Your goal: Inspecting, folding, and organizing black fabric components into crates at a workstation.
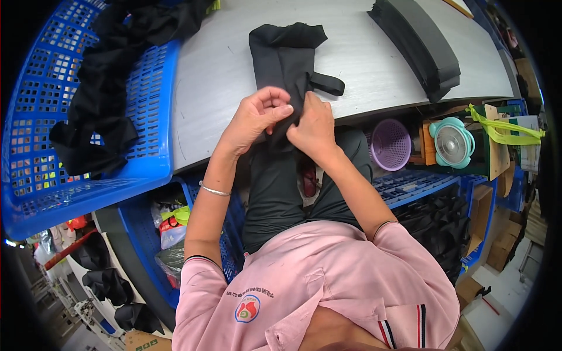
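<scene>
A long piece of black fabric point(281, 67) lies on the pale table before me, its far end folded over and a short strap loop sticking out to the right. Its near end hangs over the table edge toward my lap. My right hand point(314, 128) is closed on the fabric's right side, just below the strap loop, with the fingertips partly hidden. On the left side my left hand point(256, 117) hovers over the cloth, fingers loosely curled and thumb apart from the index finger. I see nothing held in it.
A blue plastic basket point(167, 111) with black fabric pieces point(105, 76) stands at left. A stack of flat black pieces point(417, 50) lies on the table point(357, 70) at far right. Below the right edge are a purple basket point(390, 145) and a small turquoise fan point(452, 142).
</scene>
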Demonstrator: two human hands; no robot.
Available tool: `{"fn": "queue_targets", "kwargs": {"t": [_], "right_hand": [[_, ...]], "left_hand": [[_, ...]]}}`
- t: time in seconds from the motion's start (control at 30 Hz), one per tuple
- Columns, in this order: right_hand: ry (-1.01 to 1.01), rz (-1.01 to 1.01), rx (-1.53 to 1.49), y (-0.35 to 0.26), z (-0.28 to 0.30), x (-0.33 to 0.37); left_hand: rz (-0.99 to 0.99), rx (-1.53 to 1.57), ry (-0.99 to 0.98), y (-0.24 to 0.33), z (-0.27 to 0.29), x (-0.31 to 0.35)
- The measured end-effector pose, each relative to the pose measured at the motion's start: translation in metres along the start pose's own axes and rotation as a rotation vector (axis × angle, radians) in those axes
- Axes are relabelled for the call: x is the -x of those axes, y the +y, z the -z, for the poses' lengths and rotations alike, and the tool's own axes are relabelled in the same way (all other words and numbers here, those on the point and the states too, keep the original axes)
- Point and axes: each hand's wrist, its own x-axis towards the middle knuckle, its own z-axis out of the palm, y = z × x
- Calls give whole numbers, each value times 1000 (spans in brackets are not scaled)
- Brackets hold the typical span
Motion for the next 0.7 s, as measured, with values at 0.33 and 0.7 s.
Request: {"fn": "queue_targets", "kwargs": {"t": [0.33, 0.7], "right_hand": [[177, 443, 525, 2, -16, 4], [8, 379, 260, 0, 20, 7]], "left_hand": [[-273, -280, 247, -9, 11, 5], [-399, -62, 744, -53, 31, 27]]}}
